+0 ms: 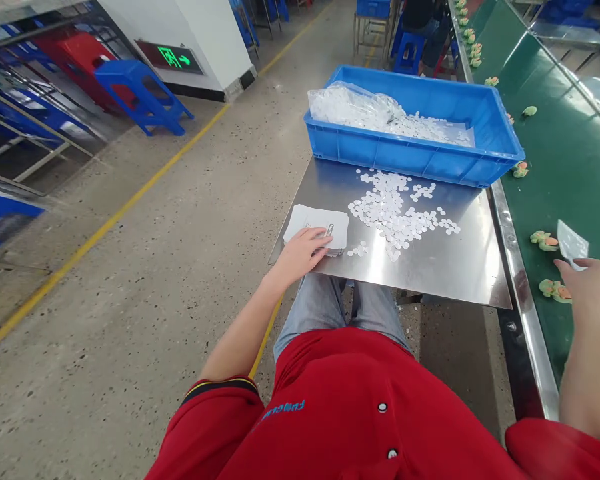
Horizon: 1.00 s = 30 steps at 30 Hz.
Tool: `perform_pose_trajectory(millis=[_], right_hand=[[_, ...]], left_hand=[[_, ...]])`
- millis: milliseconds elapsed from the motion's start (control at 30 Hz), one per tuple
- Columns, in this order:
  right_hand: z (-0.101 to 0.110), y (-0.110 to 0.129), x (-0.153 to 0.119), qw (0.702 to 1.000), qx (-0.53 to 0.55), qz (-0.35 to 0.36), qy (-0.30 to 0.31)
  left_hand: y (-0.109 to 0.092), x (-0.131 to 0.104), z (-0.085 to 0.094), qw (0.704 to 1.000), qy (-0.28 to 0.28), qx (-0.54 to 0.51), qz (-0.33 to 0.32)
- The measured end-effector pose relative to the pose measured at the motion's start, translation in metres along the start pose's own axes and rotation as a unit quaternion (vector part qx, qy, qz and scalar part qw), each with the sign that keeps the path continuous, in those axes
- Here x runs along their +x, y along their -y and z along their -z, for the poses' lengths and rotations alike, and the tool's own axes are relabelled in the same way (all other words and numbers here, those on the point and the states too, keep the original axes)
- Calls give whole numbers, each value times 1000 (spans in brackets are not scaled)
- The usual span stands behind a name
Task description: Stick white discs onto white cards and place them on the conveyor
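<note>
My left hand (307,252) lies with outstretched fingers on a stack of white printed cards (313,219) at the left of the metal table. Over the green conveyor belt, my right hand (593,283) pinches a thin white piece (573,241); whether it is a card or a small bag I cannot tell. Close to that hand on the belt are small green-and-orange figures (555,291). Many small white discs (395,213) are scattered on the table, to the right of the card stack.
A blue plastic bin (405,147) stands at the table's far side, with a clear bag of white discs (350,107) and loose ones inside. Beyond the metal rail (523,273), the conveyor belt (555,160) carries more figures. A blue stool (145,93) stands left; a seated person is far ahead.
</note>
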State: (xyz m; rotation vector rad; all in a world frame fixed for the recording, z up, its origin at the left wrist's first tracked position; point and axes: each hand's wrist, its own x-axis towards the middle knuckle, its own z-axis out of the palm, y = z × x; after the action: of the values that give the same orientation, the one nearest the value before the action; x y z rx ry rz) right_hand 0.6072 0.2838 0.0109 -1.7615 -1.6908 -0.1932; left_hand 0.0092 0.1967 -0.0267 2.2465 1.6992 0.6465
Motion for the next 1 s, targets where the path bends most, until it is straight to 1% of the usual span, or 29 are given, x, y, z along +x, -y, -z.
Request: perform_pose_trajectory(millis=[33, 67, 100, 133, 167, 200, 233, 267, 300, 333, 367, 400, 467, 533, 600, 667, 733, 833, 933, 1000], right_hand=[[-5, 10, -5, 999, -33, -35, -15], [-11, 28, -9, 994, -69, -76, -34], [-19, 53, -14, 990, -90, -104, -40], [-29, 84, -19, 992, -79, -94, 3], [-41, 118, -24, 996, -45, -57, 47], [-55, 155, -30, 995, 9, -10, 103], [-70, 190, -37, 985, 53, 34, 159], [-85, 223, -43, 970, 73, 75, 219], [-99, 252, -49, 960, 75, 100, 252], [-113, 275, -54, 951, 67, 120, 278], [-126, 294, -58, 944, 49, 133, 298], [-137, 307, -61, 941, 27, 139, 308], [-153, 320, -64, 939, -15, 139, 315], [-162, 323, -64, 939, -40, 138, 313], [-166, 320, -62, 939, -45, 147, 307], [-164, 315, -59, 945, -36, 149, 290], [-156, 310, -56, 956, -1, 130, 265], [-135, 308, -52, 964, 107, 88, 229], [-110, 314, -56, 947, 232, 103, 199], [-99, 321, -62, 932, 280, 129, 193]], left_hand=[[-1, 0, 0, 1000, -1, -2, 0], [-2, 0, 0, 1000, -6, -7, 2], [-3, 0, 0, 1000, -15, -16, 9], [-3, 0, -2, 999, -28, -30, 20], [-3, 0, -4, 997, -43, -47, 37], [-3, -1, -7, 994, -62, -68, 57], [-3, -1, -10, 989, -83, -90, 79], [-3, -2, -12, 983, -103, -113, 100], [-3, -3, -14, 977, -118, -134, 116], [-4, -4, -16, 972, -129, -153, 128], [-5, -4, -16, 968, -133, -168, 134], [-5, -5, -15, 966, -129, -181, 135], [-6, -7, -12, 965, -112, -201, 124], [-6, -8, -9, 966, -99, -212, 108], [-5, -8, -8, 965, -109, -215, 103], [-5, -8, -9, 959, -143, -214, 116], [-6, -6, -11, 949, -183, -218, 138], [-13, -2, -13, 931, -226, -240, 154], [-22, 3, -12, 922, -241, -265, 147], [-28, 6, -11, 922, -238, -273, 138]])
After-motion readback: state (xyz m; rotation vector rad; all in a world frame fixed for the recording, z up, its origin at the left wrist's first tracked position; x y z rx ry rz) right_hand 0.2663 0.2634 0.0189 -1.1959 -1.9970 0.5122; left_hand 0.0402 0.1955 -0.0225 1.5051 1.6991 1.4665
